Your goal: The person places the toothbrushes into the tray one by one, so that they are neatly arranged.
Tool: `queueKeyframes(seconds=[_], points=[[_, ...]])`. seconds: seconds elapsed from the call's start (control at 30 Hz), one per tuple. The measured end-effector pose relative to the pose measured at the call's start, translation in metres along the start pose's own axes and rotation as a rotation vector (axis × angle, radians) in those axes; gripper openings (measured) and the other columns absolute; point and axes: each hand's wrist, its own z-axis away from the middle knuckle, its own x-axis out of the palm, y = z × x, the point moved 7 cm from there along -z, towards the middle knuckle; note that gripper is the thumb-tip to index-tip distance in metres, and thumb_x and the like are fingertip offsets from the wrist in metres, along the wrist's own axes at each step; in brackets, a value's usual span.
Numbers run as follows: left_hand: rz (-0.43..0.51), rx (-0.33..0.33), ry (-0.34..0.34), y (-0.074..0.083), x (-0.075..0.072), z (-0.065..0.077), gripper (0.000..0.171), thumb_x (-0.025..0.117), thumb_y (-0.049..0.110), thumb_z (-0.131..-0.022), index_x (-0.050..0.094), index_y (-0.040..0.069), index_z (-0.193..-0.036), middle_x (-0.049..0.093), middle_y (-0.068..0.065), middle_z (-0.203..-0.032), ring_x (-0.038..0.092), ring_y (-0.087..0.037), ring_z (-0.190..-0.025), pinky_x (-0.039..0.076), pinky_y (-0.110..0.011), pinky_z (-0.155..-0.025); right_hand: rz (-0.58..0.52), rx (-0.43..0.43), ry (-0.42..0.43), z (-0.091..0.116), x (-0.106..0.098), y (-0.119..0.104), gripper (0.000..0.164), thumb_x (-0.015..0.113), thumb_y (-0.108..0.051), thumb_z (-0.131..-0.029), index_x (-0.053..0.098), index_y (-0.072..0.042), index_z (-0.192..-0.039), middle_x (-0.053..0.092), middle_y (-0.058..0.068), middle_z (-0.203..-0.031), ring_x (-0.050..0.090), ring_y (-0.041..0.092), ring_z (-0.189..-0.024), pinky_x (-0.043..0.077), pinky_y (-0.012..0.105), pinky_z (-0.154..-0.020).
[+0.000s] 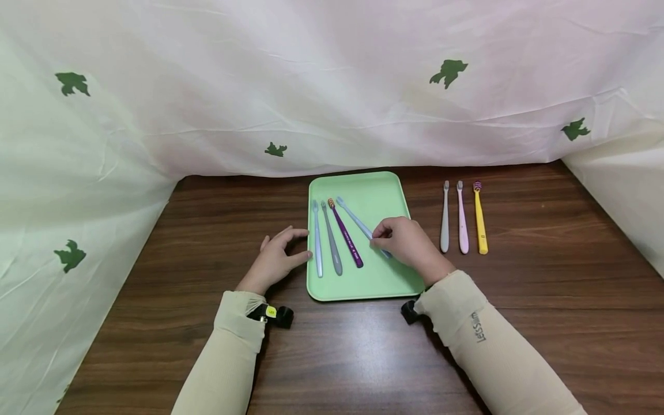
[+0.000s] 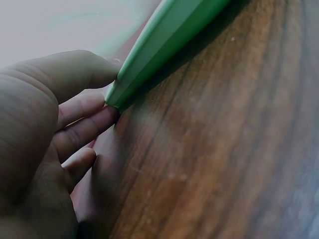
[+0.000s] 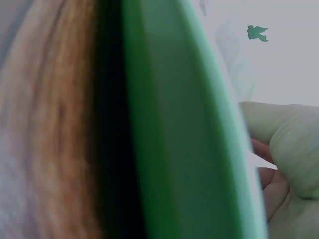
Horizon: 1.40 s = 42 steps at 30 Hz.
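My right hand (image 1: 407, 242) pinches a light blue toothbrush (image 1: 355, 219) near its handle end, over the right part of a green tray (image 1: 363, 293). The brush slants, head up and to the left. Left of it on the tray lie a purple toothbrush (image 1: 346, 236), a grey toothbrush (image 1: 332, 239) and another light blue toothbrush (image 1: 318, 242). Beside the tray's left edge, my left hand (image 1: 277, 256) touches the rim with thumb and fingertips. In the right wrist view the tray wall (image 3: 184, 124) hides the brush and most fingertips.
Right of the tray, a pale grey toothbrush (image 1: 445, 222), a pink toothbrush (image 1: 462, 222) and a yellow toothbrush (image 1: 480, 222) lie side by side on the dark wooden table (image 1: 550, 242). A white curtain (image 1: 332, 86) with green bird shapes stands behind and at both sides.
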Motion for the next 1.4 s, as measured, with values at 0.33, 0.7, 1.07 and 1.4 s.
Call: queueKeyframes(seconds=[0.33,0.7,1.07,1.4], points=[[-0.001,0.013,0.0,0.0,0.0,0.0,0.048,0.074,0.028,-0.092,0.06,0.015,-0.137,0.055,-0.007,-0.146,0.026,-0.025,-0.151,-0.005,-0.057,-0.12,-0.021,0.001,-0.003,-0.001,0.0,-0.001,0.009,0.074,-0.015,-0.092,0.073,-0.008,-0.098,0.068,0.002,-0.085,0.058,0.017,-0.075,0.047,0.03,-0.066],[0.0,-0.002,-0.005,0.0,0.0,-0.001,0.048,0.073,0.028,-0.093,0.06,0.015,-0.137,0.054,-0.007,-0.147,0.025,-0.025,-0.151,-0.006,-0.056,-0.121,-0.042,0.015,-0.011,-0.001,-0.001,0.0,0.016,0.077,-0.017,-0.089,0.071,-0.008,-0.1,0.068,0.003,-0.088,0.059,0.019,-0.078,0.048,0.031,-0.068],[0.003,0.002,-0.001,0.001,0.0,-0.001,0.048,0.074,0.028,-0.092,0.06,0.014,-0.137,0.055,-0.008,-0.146,0.026,-0.025,-0.15,-0.006,-0.056,-0.121,-0.048,0.022,0.02,0.001,-0.014,0.007,0.021,0.075,-0.024,-0.091,0.072,-0.009,-0.106,0.067,0.004,-0.092,0.059,0.021,-0.083,0.047,0.032,-0.069],[-0.002,0.009,0.0,-0.001,0.001,-0.002,0.048,0.073,0.028,-0.092,0.061,0.014,-0.137,0.056,-0.006,-0.145,0.027,-0.024,-0.15,-0.006,-0.056,-0.121,-0.072,-0.046,0.017,0.003,-0.028,0.007,0.028,0.075,-0.026,-0.091,0.072,-0.008,-0.112,0.068,0.004,-0.095,0.061,0.022,-0.086,0.05,0.033,-0.068]])
